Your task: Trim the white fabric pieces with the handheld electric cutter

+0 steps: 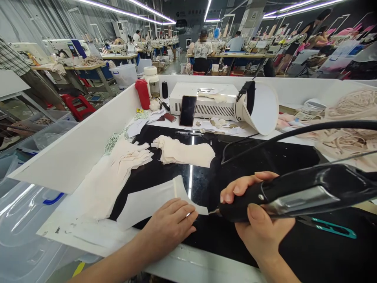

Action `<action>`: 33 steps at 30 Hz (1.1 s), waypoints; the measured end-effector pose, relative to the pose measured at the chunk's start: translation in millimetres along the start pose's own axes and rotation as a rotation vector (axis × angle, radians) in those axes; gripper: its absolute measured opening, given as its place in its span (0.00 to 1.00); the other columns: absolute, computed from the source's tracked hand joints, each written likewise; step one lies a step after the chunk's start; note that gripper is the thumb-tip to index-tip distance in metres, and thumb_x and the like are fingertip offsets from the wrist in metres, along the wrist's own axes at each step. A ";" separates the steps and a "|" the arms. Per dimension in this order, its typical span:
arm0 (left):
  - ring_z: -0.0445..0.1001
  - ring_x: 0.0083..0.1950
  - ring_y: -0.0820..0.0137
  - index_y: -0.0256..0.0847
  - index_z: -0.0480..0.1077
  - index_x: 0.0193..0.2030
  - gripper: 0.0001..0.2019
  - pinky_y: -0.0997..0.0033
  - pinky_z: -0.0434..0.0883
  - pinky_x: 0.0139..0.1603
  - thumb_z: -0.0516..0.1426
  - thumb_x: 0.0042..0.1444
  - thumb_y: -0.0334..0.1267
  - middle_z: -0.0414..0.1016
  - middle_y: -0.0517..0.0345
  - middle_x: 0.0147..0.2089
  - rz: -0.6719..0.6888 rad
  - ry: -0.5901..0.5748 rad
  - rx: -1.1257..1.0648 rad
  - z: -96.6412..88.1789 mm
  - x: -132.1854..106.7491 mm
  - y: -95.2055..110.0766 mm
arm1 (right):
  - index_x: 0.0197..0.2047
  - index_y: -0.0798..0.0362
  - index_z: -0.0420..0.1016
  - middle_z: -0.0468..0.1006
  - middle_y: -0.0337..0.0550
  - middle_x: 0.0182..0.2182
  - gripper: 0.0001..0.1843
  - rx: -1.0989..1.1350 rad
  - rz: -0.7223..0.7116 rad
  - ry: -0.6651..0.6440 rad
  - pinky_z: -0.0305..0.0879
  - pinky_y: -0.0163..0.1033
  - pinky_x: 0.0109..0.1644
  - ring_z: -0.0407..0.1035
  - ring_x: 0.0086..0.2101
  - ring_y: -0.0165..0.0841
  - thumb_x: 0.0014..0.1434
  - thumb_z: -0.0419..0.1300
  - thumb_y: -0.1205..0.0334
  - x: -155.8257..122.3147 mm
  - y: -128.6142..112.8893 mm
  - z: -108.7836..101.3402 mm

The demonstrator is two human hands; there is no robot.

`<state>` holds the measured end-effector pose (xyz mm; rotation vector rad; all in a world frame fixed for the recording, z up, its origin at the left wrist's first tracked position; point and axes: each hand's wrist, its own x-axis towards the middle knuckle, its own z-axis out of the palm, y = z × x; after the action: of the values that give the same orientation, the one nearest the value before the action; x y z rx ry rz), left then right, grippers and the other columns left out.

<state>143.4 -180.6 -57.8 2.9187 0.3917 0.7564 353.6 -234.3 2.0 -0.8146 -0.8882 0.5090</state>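
The left hand (172,222) lies flattened, fingers together, on a pale fabric panel (150,199) that spreads left of and beyond it. The right hand (262,228) wraps a black handheld tool (303,194), whose thin metal tip (215,212) seems to meet the panel's corner, right of the left hand. Teal thread snips (335,228) lie right of the right hand.

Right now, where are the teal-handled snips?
In the head view, the teal-handled snips lie at the lower right on the black work surface, just below the black handheld tool and to the right of the right hand.
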 end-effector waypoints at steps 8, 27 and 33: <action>0.86 0.56 0.61 0.33 0.77 0.62 0.09 0.58 0.84 0.67 0.61 0.81 0.35 0.86 0.48 0.56 -0.001 0.008 -0.008 0.2 -0.7 -0.2 | 0.57 0.41 0.79 0.80 0.33 0.34 0.20 -0.006 -0.002 -0.018 0.81 0.44 0.33 0.77 0.28 0.34 0.67 0.78 0.53 -2.0 3.5 -0.6; 0.86 0.57 0.60 0.34 0.77 0.62 0.10 0.58 0.84 0.65 0.62 0.82 0.37 0.87 0.49 0.56 -0.057 0.008 0.024 0.1 -4.6 -5.3 | 0.54 0.43 0.81 0.80 0.34 0.32 0.23 0.014 0.022 0.029 0.80 0.43 0.31 0.75 0.27 0.35 0.61 0.83 0.51 3.8 -3.0 1.9; 0.85 0.57 0.60 0.34 0.76 0.63 0.11 0.58 0.84 0.64 0.61 0.83 0.38 0.87 0.50 0.57 -0.038 0.039 0.042 6.6 -4.9 -4.5 | 0.53 0.44 0.81 0.79 0.32 0.31 0.25 0.023 -0.031 0.056 0.76 0.42 0.28 0.74 0.25 0.34 0.58 0.83 0.50 13.4 2.4 14.1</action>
<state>141.5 -177.8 -66.5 2.9303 0.4709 0.8098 349.1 -217.9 11.7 -0.7891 -0.8410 0.4668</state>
